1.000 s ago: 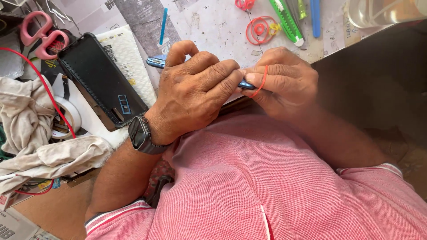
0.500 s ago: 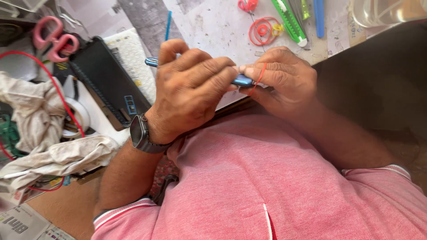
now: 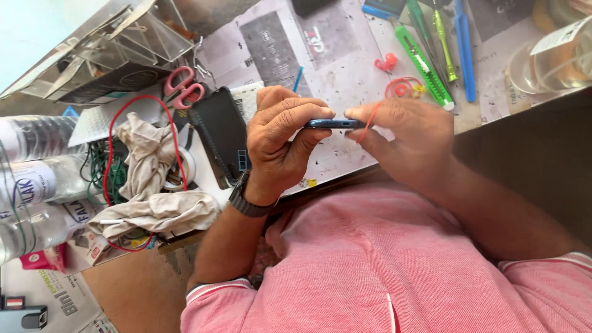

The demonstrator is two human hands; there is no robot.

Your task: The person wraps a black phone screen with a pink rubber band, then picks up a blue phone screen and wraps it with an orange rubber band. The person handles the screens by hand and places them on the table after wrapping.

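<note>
- Nearest you, your pink shirt (image 3: 382,271) fills the lower part of the view, and both forearms come up from it to meet over the table edge.
- Your left hand (image 3: 280,145), with a dark wristwatch (image 3: 246,200) on that wrist, is closed on one end of a thin blue phone (image 3: 333,124), fingers on top and thumb beneath, so the device sits edge-on and level.
- Your right hand (image 3: 410,139) pinches the phone's other end; the two grips together keep it steady just above the newspaper-covered table (image 3: 345,74).
- A red rubber band (image 3: 369,126) runs across your right fingers beside the phone's end; I cannot tell whether it is looped around the phone itself.
- Just left of your left hand lies a black flat case (image 3: 222,132), with pink-handled scissors (image 3: 184,86) beyond it.
- Further left, a crumpled cloth (image 3: 151,185) sits tangled with a red wire (image 3: 111,154), beside plastic bottles (image 3: 31,185).
- Beyond your hands, more red bands (image 3: 404,87) rest on the paper near a green utility knife (image 3: 422,65) and a blue pry tool (image 3: 464,52), laid within reach.
- At the far right stands a clear jar (image 3: 555,58).
</note>
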